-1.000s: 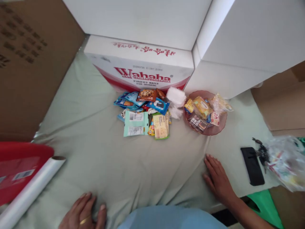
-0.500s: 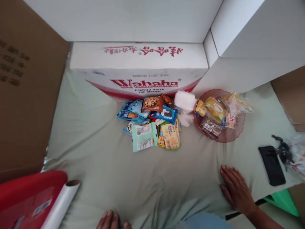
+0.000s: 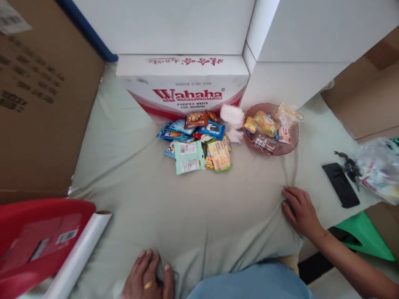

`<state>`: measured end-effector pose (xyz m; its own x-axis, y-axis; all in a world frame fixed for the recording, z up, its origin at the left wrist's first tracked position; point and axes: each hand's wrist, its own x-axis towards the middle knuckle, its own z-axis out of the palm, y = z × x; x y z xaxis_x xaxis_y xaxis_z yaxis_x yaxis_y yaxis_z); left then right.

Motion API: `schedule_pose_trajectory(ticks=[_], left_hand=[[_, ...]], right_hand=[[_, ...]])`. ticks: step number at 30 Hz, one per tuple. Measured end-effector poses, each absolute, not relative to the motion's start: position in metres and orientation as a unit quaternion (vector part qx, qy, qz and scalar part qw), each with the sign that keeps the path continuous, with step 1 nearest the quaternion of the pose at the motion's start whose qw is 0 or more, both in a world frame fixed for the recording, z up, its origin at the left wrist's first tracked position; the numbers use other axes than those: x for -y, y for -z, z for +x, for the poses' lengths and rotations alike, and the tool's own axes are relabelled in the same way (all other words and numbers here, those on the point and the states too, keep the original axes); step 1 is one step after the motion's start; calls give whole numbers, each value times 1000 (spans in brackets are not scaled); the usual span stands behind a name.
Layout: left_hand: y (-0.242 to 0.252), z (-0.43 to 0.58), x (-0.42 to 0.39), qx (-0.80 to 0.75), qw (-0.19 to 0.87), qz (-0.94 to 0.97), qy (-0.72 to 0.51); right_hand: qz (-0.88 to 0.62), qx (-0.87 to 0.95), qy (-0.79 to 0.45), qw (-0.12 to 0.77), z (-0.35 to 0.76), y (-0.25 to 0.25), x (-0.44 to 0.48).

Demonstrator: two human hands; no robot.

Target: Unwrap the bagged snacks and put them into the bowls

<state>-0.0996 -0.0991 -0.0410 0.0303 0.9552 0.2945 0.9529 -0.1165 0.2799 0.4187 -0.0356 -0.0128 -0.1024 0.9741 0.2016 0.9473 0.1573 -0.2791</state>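
Observation:
A pale green cloth point(image 3: 187, 207) covers the surface in front of me. My left hand point(image 3: 146, 277), with a gold ring, rests at the near edge, its fingers and thumb pressed together on a fold of the cloth. Farther right, my right hand point(image 3: 299, 212) has its fingers curled into the cloth, and creases run out from it. A heap of snack packets point(image 3: 196, 141) lies in the middle, far from both hands. Next to it a pink plate point(image 3: 288, 143) holds more packets.
A white "Wahaha" carton point(image 3: 183, 89) and white boxes point(image 3: 296, 41) stand behind. Brown cardboard point(image 3: 37, 104) walls the left. A red bin point(image 3: 37, 236) and a plastic film roll point(image 3: 77, 257) sit near left. A black phone point(image 3: 341, 185), keys point(image 3: 346, 162) and a clear bag point(image 3: 377, 168) lie at right.
The view has shifted. My right hand went from lying flat to curling its fingers into the cloth. My left hand is back in full view at the near edge.

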Motion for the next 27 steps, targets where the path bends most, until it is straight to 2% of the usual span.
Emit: schedule_pose_trajectory(ticks=[4, 8, 11, 15, 19, 22, 24, 27], left_hand=[[34, -89, 92, -665, -3, 705, -246], [31, -83, 90, -646, -43, 714, -266], [30, -81, 89, -639, -69, 717, -269], [29, -79, 88, -636, -83, 718, -269], [26, -79, 88, -625, -101, 714, -298], [16, -71, 87, -614, -105, 700, -350], [5, -54, 85, -596, -34, 700, -393], [-15, -6, 78, -555, 225, 683, -417]], right_hand=[[-618, 734, -79, 271, 352, 3, -44], [-580, 740, -125, 316, 295, -6, -147], [-582, 712, -179, 349, 287, -8, -180], [-596, 620, -245, 448, 302, -3, -132], [-606, 391, -436, 539, 317, 5, -46], [-580, 259, -525, 566, 321, 2, -6], [-574, 236, -542, 567, 323, -5, 5], [-574, 262, -533, 563, 319, -17, 8]])
